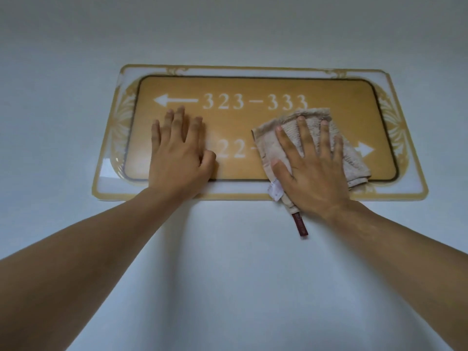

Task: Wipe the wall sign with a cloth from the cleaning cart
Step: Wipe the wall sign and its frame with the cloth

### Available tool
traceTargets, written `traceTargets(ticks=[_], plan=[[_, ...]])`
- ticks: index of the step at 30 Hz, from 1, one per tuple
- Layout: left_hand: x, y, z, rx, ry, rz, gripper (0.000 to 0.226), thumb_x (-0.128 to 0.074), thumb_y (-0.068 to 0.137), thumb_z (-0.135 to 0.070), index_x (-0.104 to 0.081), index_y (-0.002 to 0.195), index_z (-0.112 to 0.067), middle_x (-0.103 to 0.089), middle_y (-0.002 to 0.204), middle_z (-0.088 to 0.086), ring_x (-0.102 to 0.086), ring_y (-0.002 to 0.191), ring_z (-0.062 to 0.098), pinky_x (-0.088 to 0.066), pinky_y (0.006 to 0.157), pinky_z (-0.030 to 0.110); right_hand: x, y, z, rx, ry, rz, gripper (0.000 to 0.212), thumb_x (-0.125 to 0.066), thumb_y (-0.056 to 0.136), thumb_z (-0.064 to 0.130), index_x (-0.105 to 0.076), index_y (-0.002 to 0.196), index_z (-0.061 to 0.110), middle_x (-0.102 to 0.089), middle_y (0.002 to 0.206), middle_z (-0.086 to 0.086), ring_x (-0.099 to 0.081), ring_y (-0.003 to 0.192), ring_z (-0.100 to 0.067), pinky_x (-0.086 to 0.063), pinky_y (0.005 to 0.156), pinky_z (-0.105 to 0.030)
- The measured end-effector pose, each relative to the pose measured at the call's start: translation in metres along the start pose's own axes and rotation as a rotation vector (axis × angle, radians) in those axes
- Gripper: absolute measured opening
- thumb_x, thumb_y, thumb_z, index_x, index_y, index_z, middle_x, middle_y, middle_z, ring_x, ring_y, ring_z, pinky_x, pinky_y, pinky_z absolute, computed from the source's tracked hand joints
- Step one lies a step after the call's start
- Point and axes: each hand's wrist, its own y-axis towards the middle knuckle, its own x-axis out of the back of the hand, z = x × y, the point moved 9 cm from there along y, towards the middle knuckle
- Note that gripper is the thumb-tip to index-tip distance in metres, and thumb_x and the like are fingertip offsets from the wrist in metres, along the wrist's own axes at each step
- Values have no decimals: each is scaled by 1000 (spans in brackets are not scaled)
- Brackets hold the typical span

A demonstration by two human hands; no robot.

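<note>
Beige cloth (pixel 304 138) under flat, spread right hand (pixel 311 171) on sign (pixel 253 163); left hand (pixel 177 153) flat, grip released.

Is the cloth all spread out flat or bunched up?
Bunched up. The beige terry cloth shows folds and doubled edges under the flat right hand, pressed on the gold rectangular wall sign.

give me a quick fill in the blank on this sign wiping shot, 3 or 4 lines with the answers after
1. The cloth is pressed flat to the sign by the ____ hand.
2. The left hand lies on the sign with nothing ____ it.
3. The top row reads 323-333 beside an arrow pointing ____.
4. A dark red ____ hangs from the cloth below the sign's lower edge.

Answers: right; under; left; tag
</note>
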Motion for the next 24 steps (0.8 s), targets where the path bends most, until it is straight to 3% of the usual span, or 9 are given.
traceTargets(ticks=[12, 24], plan=[[-6, 2, 3, 19, 9, 29, 65, -34, 85, -45, -42, 141, -13, -31, 160, 18, -19, 150, 37, -11, 123, 55, 0, 15, -3, -10, 0, -4, 71, -20, 92, 66, -5, 158, 44, 4, 171, 0, 9, 154, -37, -2, 120, -64], [-2, -1, 3, 19, -22, -1, 62, -36, 86, -43, -44, 142, -15, -32, 160, 14, -20, 151, 31, -10, 124, 51, 4, 107, -15, -135, 40, -30, 73, -16, 87, 72, -2, 156, 51, 3, 170, 3, 8, 154, -38, 1, 119, -63]])
